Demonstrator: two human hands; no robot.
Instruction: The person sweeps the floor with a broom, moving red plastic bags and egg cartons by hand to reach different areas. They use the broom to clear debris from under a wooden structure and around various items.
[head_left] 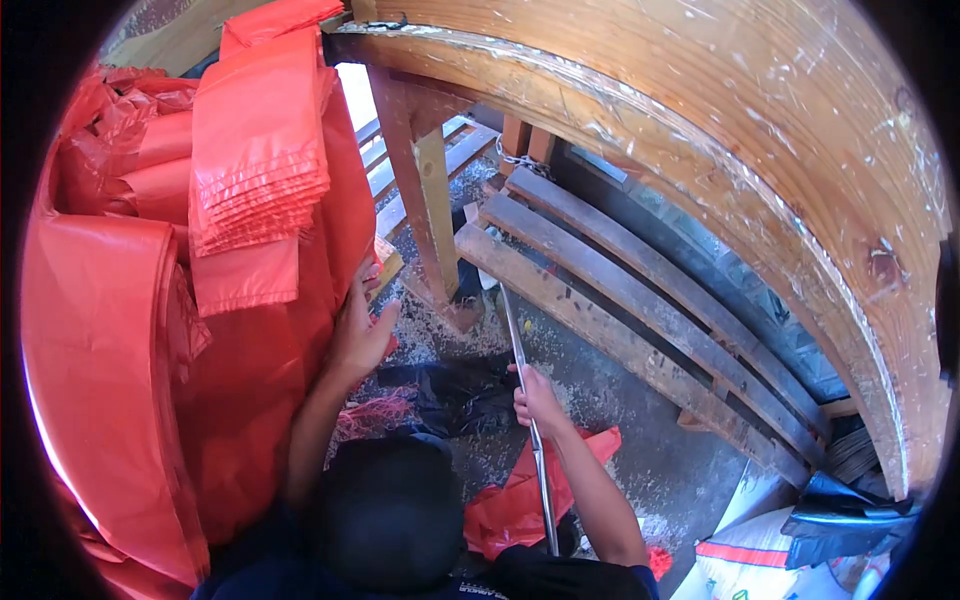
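Note:
My right hand [540, 402] is wrapped around a long shiny metal pole [516, 335], which slants from near my body toward the floor by the slatted wood. At its far end a whitish piece [488, 262] lies near the slats; its kind I cannot make out. My left hand [362, 330] has its fingers stretched out and rests against the side of a big pile of red plastic sheeting [250, 370]. On top of that pile sits a stack of folded red plastic bags [258, 150]. A dark rounded shape [385, 515] hides part of the floor below my hands.
A wooden slatted pallet [620, 330] lies at right, under a large wooden tabletop [760, 120]. A wooden leg [425, 190] stands between pile and pallet. Black plastic [460, 395], red plastic [520, 500] and pale scraps litter the floor. White sacks [760, 555] sit lower right.

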